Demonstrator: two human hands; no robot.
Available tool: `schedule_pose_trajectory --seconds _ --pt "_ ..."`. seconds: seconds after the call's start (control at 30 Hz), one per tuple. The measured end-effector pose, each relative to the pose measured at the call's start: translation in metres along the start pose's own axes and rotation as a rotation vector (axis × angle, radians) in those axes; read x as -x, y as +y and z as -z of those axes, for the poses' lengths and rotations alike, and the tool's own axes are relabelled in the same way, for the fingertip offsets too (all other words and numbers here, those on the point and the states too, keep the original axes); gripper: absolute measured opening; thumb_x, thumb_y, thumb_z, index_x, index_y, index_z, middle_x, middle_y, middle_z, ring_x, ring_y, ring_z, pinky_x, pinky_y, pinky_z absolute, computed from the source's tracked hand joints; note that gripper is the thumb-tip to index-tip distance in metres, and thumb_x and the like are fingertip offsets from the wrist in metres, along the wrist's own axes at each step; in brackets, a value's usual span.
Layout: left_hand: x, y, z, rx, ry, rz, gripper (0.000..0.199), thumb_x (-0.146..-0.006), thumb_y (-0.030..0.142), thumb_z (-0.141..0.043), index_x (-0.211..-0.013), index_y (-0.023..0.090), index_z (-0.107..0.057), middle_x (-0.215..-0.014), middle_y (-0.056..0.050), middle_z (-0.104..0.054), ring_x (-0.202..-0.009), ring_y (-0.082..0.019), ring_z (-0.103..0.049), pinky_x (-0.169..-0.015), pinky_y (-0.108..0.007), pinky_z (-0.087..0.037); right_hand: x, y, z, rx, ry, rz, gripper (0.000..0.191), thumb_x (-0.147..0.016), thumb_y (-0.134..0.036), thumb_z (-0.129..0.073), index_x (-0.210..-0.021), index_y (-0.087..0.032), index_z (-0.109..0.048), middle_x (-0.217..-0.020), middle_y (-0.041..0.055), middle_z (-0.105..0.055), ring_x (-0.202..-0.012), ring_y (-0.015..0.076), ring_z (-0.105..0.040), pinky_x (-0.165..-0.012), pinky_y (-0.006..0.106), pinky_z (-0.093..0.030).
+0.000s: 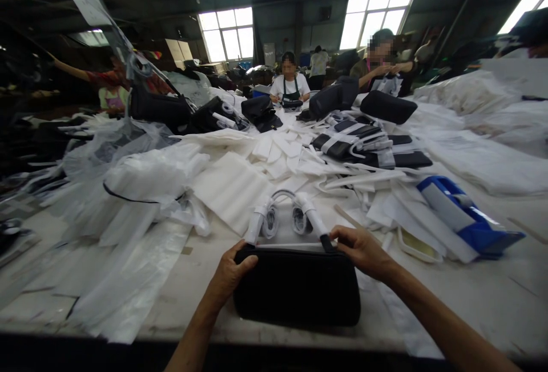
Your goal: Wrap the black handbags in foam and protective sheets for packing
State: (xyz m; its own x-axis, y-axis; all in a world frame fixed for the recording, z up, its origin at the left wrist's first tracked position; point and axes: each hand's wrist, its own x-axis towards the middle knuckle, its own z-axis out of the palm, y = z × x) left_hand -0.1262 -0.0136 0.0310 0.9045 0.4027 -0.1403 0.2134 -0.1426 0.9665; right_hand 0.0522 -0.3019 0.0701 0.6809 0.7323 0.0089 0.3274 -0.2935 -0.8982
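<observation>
A black handbag [297, 289] stands near the table's front edge, its broad side facing me. Its handle [284, 192] rises at the back, wrapped in white and clear plastic, with coiled wrapped parts hanging inside the loop. My left hand [233, 272] grips the bag's upper left corner, thumb on the front face and fingers behind. At the upper right corner, my right hand [357, 251] is closed with thumb and fingers pinching the top edge beside the handle's base. A pale strip shows along the bag's top opening.
White foam sheets [231, 189] and clear plastic bags [141, 189] cover much of the table. A blue tape dispenser [468, 215] and a shallow pale tray [418, 245] lie to the right. Wrapped black bags [372, 144] are piled farther back. Several people work beyond, including one in an apron [291, 87].
</observation>
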Motion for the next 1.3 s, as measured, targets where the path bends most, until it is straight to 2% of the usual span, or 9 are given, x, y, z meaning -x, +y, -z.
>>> schedule_pose_trajectory --seconds 0.1,0.27,0.4,0.53,0.63,0.77,1.03,1.17,1.3 --pt "0.001 -0.001 -0.003 0.005 -0.001 0.023 0.049 -0.070 0.051 -0.070 -0.105 0.016 -0.067 -0.086 -0.002 -0.069 -0.082 -0.022 -0.064 -0.075 -0.030 -0.051 0.009 0.009 0.003 0.002 -0.021 -0.025 0.019 -0.083 -0.035 -0.060 -0.077 -0.017 -0.065 -0.073 0.0007 -0.065 -0.068 0.0164 -0.058 -0.063 0.026 -0.046" --pt "0.000 0.001 -0.005 -0.006 0.000 0.017 0.049 -0.073 0.051 -0.069 -0.105 0.015 -0.067 -0.089 -0.004 -0.071 -0.085 -0.024 -0.065 -0.079 -0.031 -0.052 0.017 0.012 0.007 -0.106 -0.122 -0.087 0.039 -0.084 -0.051 -0.061 -0.103 -0.019 -0.072 -0.090 0.0059 -0.072 -0.091 0.0241 -0.065 -0.082 0.034 -0.052" --pt "0.002 0.003 -0.008 -0.004 0.027 0.035 0.057 -0.072 0.051 -0.070 -0.113 0.012 -0.064 -0.099 -0.007 -0.072 -0.092 -0.026 -0.065 -0.081 -0.033 -0.052 0.025 0.005 0.017 -0.073 -0.175 -0.133 0.048 -0.084 -0.060 -0.055 -0.096 -0.019 -0.077 -0.089 0.0086 -0.073 -0.083 0.0251 -0.067 -0.076 0.036 -0.055" --pt "0.003 0.007 -0.010 -0.019 0.035 0.053 0.054 -0.074 0.051 -0.068 -0.112 0.013 -0.064 -0.096 -0.006 -0.071 -0.090 -0.026 -0.065 -0.081 -0.032 -0.051 0.035 0.005 0.027 -0.074 -0.237 -0.158 0.057 -0.083 -0.061 -0.054 -0.123 -0.022 -0.067 -0.113 0.0114 -0.070 -0.091 0.0269 -0.067 -0.082 0.039 -0.055" --pt "0.005 0.012 -0.005 0.006 -0.077 0.011 0.047 -0.074 0.049 -0.067 -0.107 0.014 -0.065 -0.090 -0.003 -0.069 -0.084 -0.021 -0.062 -0.075 -0.028 -0.049 0.038 0.008 0.018 0.092 -0.152 -0.171 0.068 -0.068 -0.054 -0.074 -0.129 -0.024 -0.063 -0.128 0.0120 -0.064 -0.111 0.0326 -0.061 -0.097 0.044 -0.048" --pt "0.015 0.014 0.006 0.032 -0.252 0.044 0.044 -0.070 0.040 -0.069 -0.106 0.016 -0.063 -0.084 0.000 -0.065 -0.075 -0.017 -0.058 -0.066 -0.024 -0.046 0.040 0.013 -0.016 0.260 0.076 -0.134 0.044 -0.064 -0.053 -0.076 -0.094 -0.022 -0.075 -0.105 0.0101 -0.071 -0.102 0.0325 -0.063 -0.095 0.043 -0.048" --pt "0.023 -0.006 -0.024 -0.170 0.207 0.062 0.040 -0.080 0.058 -0.057 -0.086 0.018 -0.060 -0.079 -0.003 -0.066 -0.081 -0.024 -0.062 -0.076 -0.033 -0.048 0.035 0.041 -0.062 0.185 0.499 -0.227 0.053 -0.072 -0.071 -0.059 -0.090 -0.023 -0.070 -0.090 0.0072 -0.073 -0.089 0.0308 -0.066 -0.081 0.039 -0.053" --pt "0.021 -0.011 -0.034 -0.349 0.373 0.093 0.041 -0.082 0.059 -0.050 -0.096 0.022 -0.057 -0.083 -0.004 -0.068 -0.084 -0.027 -0.064 -0.080 -0.035 -0.046 0.015 0.040 -0.060 0.325 0.437 -0.221 0.056 -0.078 -0.077 -0.046 -0.079 -0.025 -0.067 -0.077 0.0076 -0.072 -0.081 0.0314 -0.066 -0.075 0.041 -0.053" --pt "0.020 -0.010 -0.030 -0.447 0.294 0.140 0.040 -0.087 0.058 -0.043 -0.100 0.023 -0.055 -0.087 -0.007 -0.070 -0.087 -0.028 -0.065 -0.078 -0.034 -0.044 0.007 0.043 -0.060 0.373 0.320 -0.300 0.054 -0.086 -0.074 -0.035 -0.072 -0.027 -0.059 -0.062 0.0031 -0.067 -0.065 0.0272 -0.066 -0.064 0.036 -0.050"
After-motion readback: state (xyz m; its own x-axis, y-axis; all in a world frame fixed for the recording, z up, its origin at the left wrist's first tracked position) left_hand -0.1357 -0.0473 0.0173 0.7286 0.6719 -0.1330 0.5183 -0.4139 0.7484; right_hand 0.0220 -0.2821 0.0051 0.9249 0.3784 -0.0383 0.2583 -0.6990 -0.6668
